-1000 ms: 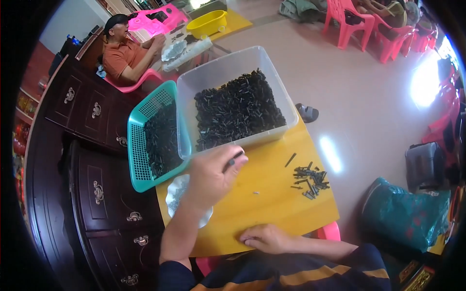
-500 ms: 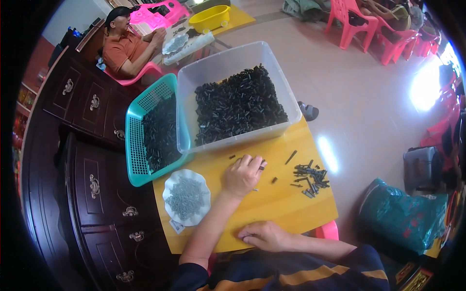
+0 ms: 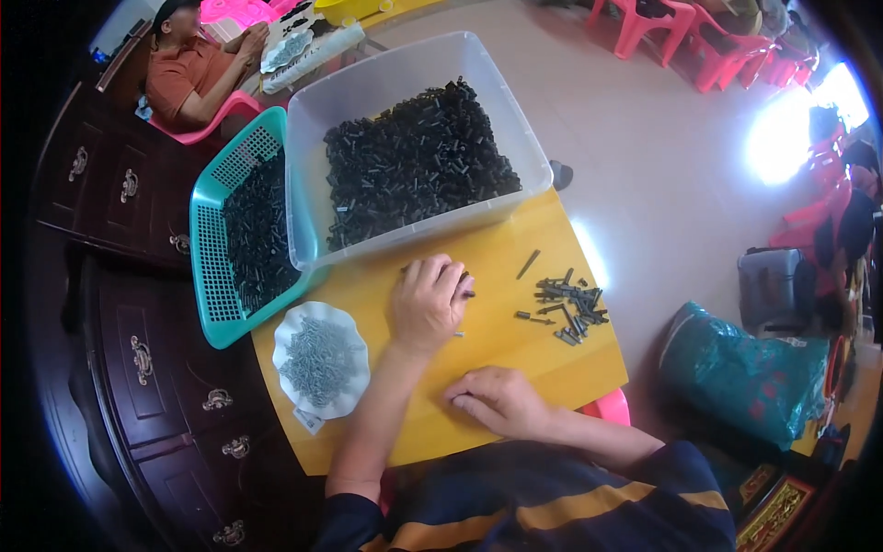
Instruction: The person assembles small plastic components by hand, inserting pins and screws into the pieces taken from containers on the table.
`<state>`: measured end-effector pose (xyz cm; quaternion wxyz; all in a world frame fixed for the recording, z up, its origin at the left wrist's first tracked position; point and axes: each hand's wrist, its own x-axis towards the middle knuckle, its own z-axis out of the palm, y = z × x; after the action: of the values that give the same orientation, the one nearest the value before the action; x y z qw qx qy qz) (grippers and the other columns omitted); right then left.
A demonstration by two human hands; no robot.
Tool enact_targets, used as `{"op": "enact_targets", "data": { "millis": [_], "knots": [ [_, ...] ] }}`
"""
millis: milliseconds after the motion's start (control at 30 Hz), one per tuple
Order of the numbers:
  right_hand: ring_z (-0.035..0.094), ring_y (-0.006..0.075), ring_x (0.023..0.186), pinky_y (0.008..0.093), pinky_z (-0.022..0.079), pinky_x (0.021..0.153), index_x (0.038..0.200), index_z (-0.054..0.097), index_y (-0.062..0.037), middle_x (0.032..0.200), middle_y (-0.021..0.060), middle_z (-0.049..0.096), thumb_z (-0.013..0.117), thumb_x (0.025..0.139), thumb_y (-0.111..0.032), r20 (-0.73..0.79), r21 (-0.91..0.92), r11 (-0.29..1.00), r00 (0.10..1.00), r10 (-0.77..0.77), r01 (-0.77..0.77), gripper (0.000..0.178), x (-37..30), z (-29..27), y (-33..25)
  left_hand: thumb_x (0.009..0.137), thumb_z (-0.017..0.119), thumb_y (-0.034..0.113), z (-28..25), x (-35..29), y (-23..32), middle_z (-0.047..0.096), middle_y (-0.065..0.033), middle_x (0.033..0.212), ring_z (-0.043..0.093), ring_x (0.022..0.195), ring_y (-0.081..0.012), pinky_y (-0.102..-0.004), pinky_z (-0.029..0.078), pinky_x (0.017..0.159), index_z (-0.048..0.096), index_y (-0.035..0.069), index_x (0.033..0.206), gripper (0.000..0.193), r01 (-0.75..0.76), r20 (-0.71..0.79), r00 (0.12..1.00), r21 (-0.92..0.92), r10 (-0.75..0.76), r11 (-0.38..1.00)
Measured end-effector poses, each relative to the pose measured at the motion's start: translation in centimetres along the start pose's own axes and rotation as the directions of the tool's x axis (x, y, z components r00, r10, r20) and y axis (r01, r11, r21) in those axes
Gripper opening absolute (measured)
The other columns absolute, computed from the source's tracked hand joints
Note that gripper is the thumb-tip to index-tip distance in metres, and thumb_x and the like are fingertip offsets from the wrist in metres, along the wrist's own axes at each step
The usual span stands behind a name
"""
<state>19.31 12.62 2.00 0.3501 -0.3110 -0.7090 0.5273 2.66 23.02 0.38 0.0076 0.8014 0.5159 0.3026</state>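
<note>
My left hand (image 3: pixel 426 305) rests on the yellow tabletop (image 3: pixel 368 451) with its fingers curled down around small black tube-like pieces, whose dark ends (image 3: pixel 469 293) show by the fingertips. A small silvery pin (image 3: pixel 458 335) lies just beside that hand. Nearer my body, my right hand (image 3: pixel 501 401) lies closed on the table, thumb against fingers; what it may hold is hidden. To its far right is a loose pile of black pieces (image 3: pixel 570 308), with one longer black rod (image 3: pixel 528 264) apart from it. A white scalloped dish (image 3: pixel 357 386) of thin silvery pins stands left of my left forearm.
Beyond my hands stand a large clear plastic bin (image 3: pixel 405 230) and a green mesh basket (image 3: pixel 207 267), both holding many black pieces. Dark wooden drawers (image 3: pixel 175 368) border the left side. Another person (image 3: pixel 189 78) sits far left. A green bag (image 3: pixel 745 373) lies right on the floor.
The whole view has shifted, so things sit further up and left. A small black piece that lay right of my left hand is no longer seen there. My right hand stays about where it was.
</note>
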Motion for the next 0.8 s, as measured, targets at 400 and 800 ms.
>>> {"op": "enact_targets", "data": {
  "millis": [400, 800],
  "knots": [
    [0.069, 0.0314, 0.081, 0.0393, 0.055, 0.073, 0.105, 0.070, -0.0032, 0.090, 0.0138, 0.070, 0.069, 0.089, 0.001, -0.271, -0.266, 0.963, 0.956, -0.115, 0.040, 0.016, 0.8, -1.4, -0.5, 0.079, 0.083, 0.026, -1.1, -0.5, -0.4, 0.067, -0.0111, 0.107, 0.064, 0.098, -0.0328, -0.0427, 0.054, 0.086, 0.071, 0.004, 0.102, 0.034, 0.064, -0.027, 0.997, -0.115, -0.068, 0.991],
    [0.064, 0.0291, 0.089, 0.0423, 0.049, 0.081, 0.110, 0.068, -0.0103, 0.100, 0.0077, 0.067, 0.075, 0.083, -0.012, -0.303, -0.816, 0.541, 0.948, -0.099, -0.205, 0.028, 2.2, -7.1, -0.5, 0.099, 0.062, 0.017, -1.4, -0.9, -1.2, 0.071, -0.0185, 0.106, 0.068, 0.098, -0.0376, -0.0429, 0.053, 0.087, 0.070, 0.000, 0.104, 0.019, 0.124, -0.130, 0.976, -0.336, -0.176, 0.934]
  ]
}}
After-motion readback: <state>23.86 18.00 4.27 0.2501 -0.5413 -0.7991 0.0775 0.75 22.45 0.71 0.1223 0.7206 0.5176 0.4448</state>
